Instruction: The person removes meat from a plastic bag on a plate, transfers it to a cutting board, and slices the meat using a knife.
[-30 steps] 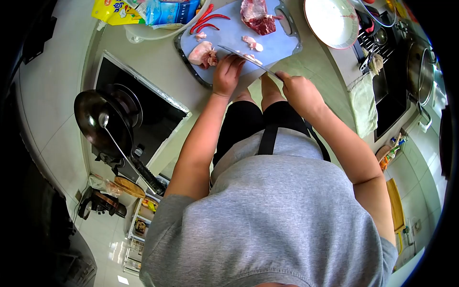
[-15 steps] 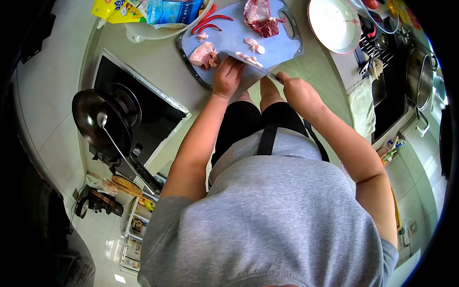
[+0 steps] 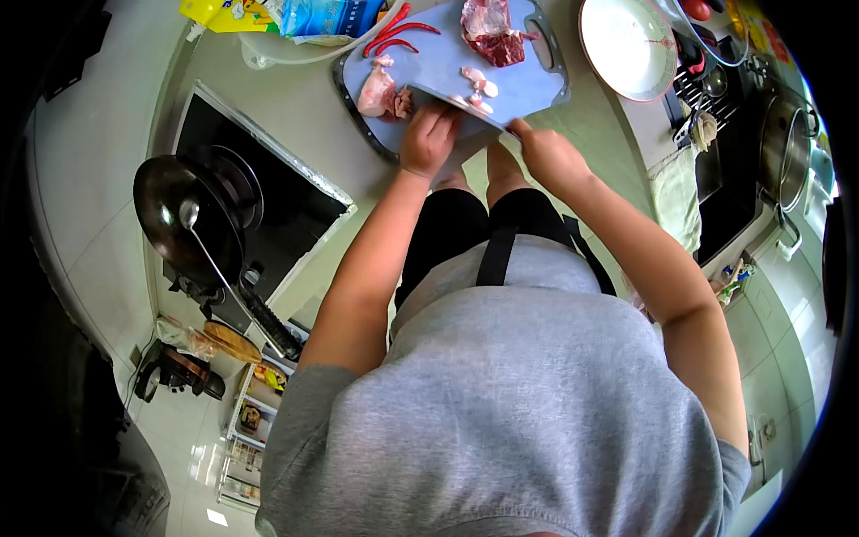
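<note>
My right hand (image 3: pixel 550 159) is wrapped round the handle of a kitchen knife (image 3: pixel 461 104), whose blade slants across the near part of a blue-grey cutting board (image 3: pixel 447 54). My left hand (image 3: pixel 429 139) lies at the board's near edge, fingers together and bent against the blade; whatever they press on is hidden. Just left of the blade sits a pale pink piece of meat (image 3: pixel 378 92). Small cut meat pieces (image 3: pixel 480 82) lie beyond the knife. A larger dark red chunk of meat (image 3: pixel 492 40) and several red chillies (image 3: pixel 398 36) rest farther back.
A white bowl (image 3: pixel 629 45) stands right of the board. At upper left are a yellow packet (image 3: pixel 228 13), a blue packet (image 3: pixel 331 16) and a clear container's rim. Left, a wok (image 3: pixel 179 210) holding a metal spoon (image 3: pixel 190 215) sits by the black cooktop (image 3: pixel 295 192).
My right hand and the knife handle have shifted slightly left and toward the board, and the blade shows broader. My left hand stays nearly in place. The whole view has shifted a little.
</note>
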A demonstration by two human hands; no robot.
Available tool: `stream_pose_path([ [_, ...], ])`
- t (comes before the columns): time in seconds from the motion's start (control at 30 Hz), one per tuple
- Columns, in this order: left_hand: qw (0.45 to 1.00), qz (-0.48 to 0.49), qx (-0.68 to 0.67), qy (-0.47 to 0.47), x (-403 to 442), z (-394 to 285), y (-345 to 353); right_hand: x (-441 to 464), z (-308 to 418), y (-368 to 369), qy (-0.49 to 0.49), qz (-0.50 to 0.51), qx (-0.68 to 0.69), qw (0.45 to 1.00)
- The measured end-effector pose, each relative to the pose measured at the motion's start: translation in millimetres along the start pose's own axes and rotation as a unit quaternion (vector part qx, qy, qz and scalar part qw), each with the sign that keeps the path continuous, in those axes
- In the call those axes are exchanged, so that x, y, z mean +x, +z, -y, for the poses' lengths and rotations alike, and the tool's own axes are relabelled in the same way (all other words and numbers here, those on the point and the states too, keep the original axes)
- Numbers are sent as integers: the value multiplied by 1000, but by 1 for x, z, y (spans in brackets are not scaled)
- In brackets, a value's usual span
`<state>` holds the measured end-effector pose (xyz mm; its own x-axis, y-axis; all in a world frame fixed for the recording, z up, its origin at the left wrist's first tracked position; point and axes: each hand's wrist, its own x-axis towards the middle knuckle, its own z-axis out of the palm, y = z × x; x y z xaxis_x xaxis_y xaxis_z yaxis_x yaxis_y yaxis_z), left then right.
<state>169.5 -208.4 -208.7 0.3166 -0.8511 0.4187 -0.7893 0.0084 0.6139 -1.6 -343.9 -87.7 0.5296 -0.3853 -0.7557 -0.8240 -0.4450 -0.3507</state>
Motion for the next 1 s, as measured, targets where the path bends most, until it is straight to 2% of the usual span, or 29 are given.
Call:
stream_pose_path([
  [0.17, 1000, -7, -3, 22, 7, -6, -6, 32, 22, 1, -69, -53, -3, 996],
  [0.27, 1000, 12, -3, 21, 11, -9, -9, 17, -3, -8, -78, -79, 38, 993],
  [0.43, 999, -4, -38, -7, 9, -9, -9, -9, 6, -33, -43, -73, 26, 996],
  [0.53, 999, -27, -32, -1, 9, -8, -7, -17, 11, -25, -48, -61, 7, 997],
  [1.0, 999, -12, -39, 18, 9, -6, -10, -23, 10, -10, -43, -46, 0, 998],
])
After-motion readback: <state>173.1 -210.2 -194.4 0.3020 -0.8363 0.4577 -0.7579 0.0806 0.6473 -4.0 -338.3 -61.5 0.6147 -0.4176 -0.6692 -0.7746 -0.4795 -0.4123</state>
